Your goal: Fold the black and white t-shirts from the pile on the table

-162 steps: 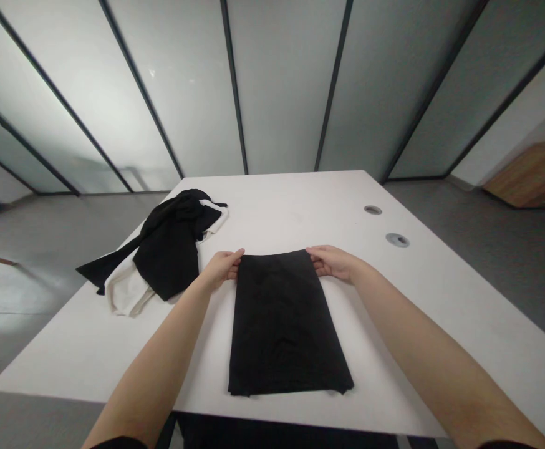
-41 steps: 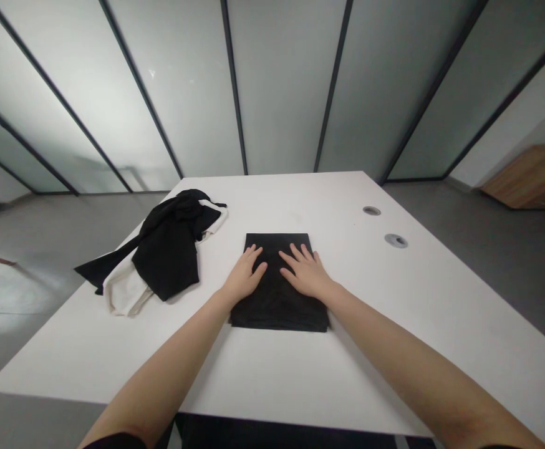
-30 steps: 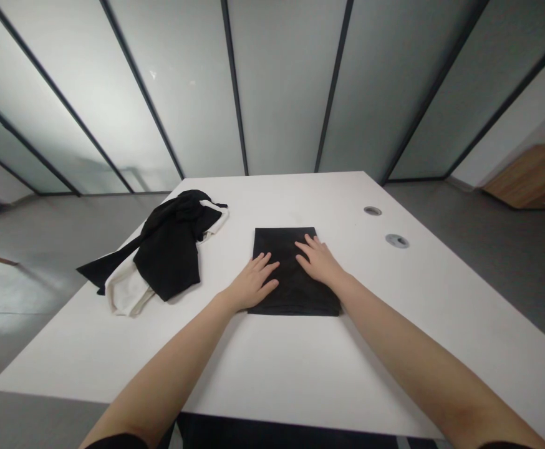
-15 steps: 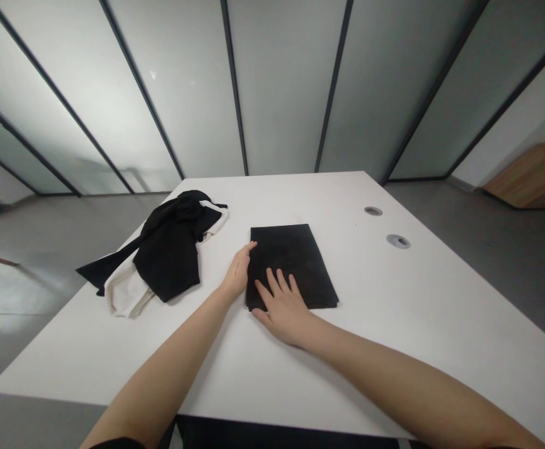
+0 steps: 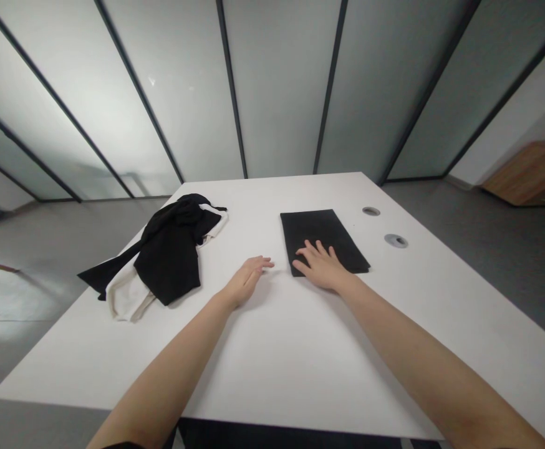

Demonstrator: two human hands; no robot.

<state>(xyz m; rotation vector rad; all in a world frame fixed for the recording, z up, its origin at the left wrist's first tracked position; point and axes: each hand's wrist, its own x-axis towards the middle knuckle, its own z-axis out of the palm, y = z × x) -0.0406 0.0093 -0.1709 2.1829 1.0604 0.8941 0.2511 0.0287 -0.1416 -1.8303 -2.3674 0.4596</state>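
A folded black garment [image 5: 322,227], pressed into a neat flat rectangle, lies right of the table's middle. Across its near left part rests my right hand [image 5: 323,267], palm down with the fingers spread. My left hand [image 5: 249,279] is off the garment, a short way to its left over the white tabletop, fingers stretched out and holding nothing. Farther left is a loose heap of black and white clothing [image 5: 172,255], which neither hand touches.
The white table [image 5: 272,374] carries two round cable grommets, one farther back [image 5: 371,211] and one nearer [image 5: 396,241], right of the folded garment. Frosted glass panels [image 5: 277,87] stand beyond the far edge. A wooden piece of furniture [image 5: 529,174] is at the far right.
The folded black garment has slid right and away from me under my right hand. My left hand has come off its left edge and is now apart from it.
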